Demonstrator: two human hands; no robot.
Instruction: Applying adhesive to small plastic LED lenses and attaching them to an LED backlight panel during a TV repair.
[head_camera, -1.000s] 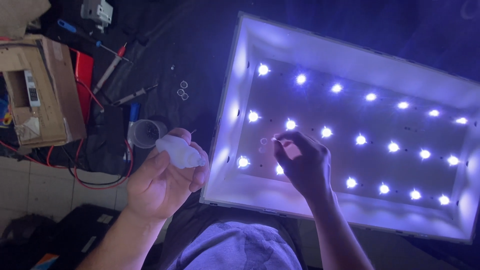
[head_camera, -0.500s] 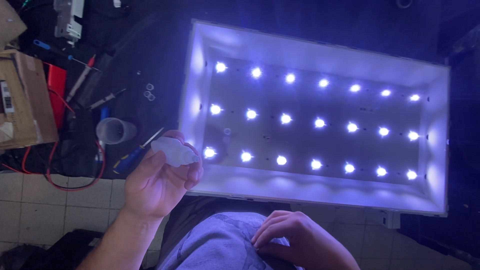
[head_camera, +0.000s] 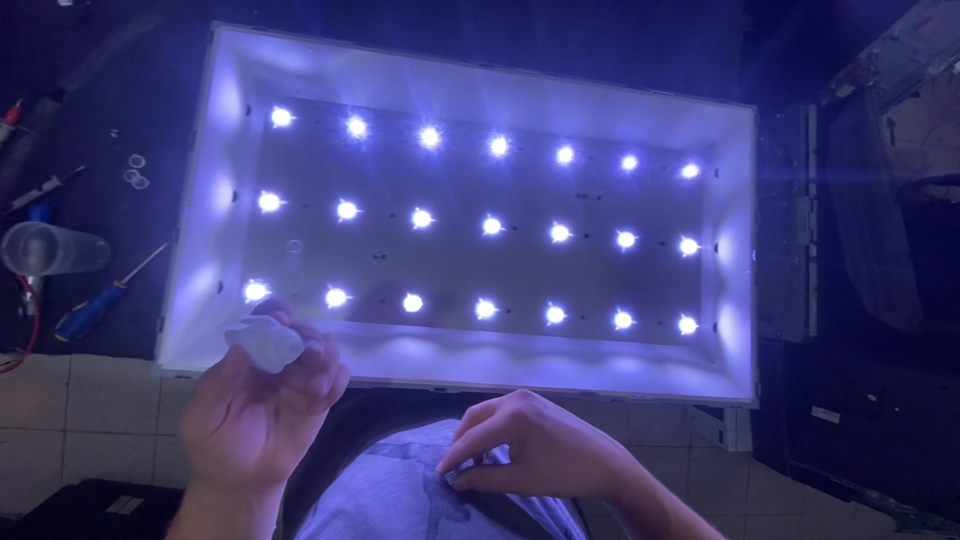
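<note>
My left hand (head_camera: 262, 405) is raised with its fingers curled around a small white plastic bottle (head_camera: 264, 343), held just in front of the near left corner of a wide white rectangular backlight tray (head_camera: 460, 95) lit by three rows of bright round lights. My right hand (head_camera: 535, 455) rests lower down, thumb and fingertips pinched together on the grey-blue fabric of my shirt (head_camera: 400, 500). On the dark surface left of the tray lie a clear plastic cup (head_camera: 50, 248) and a blue-handled screwdriver (head_camera: 105, 298).

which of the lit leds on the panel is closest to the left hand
The bottom-row, far-left LED. It glows just above the left hand and the small white bottle it holds; every other LED lies farther right or higher.
</note>
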